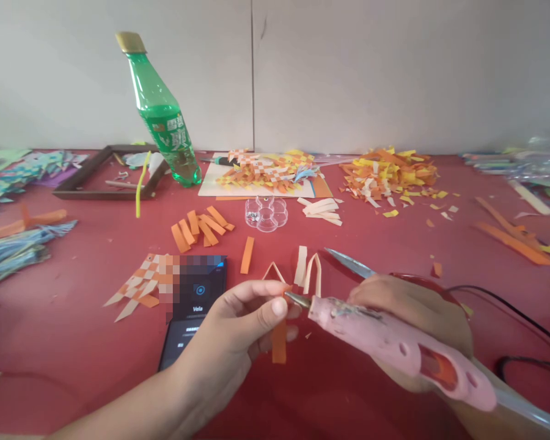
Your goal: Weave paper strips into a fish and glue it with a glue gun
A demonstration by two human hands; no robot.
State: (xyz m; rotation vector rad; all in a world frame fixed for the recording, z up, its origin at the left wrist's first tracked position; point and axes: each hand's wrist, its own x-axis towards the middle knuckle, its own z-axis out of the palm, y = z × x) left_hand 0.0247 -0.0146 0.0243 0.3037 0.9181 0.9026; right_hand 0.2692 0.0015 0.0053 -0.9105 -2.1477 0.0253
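An orange paper strip [279, 343] hangs down from the pinched thumb and fingers of my left hand [252, 318]. My right hand [407, 318] is wrapped round a pink hot glue gun [371, 336], whose metal nozzle touches or nearly touches the strip's upper end at my left fingertips. A clear glue stick [527, 410] runs out of its back. Just beyond my hands lie folded cream paper strips [314, 272] and one loose orange strip [247, 255]. Scissors [351, 263] rest partly under my right hand, their blades pointing to the far left.
A green bottle [165, 122] stands at the back beside a dark frame [87, 194]. A phone [197, 305] lies left of my hands. Orange strips [201, 229], a clear flower-shaped tray [266, 214] and a paper-scrap heap [389, 174] lie farther back. A black cable [513, 305] runs at the right.
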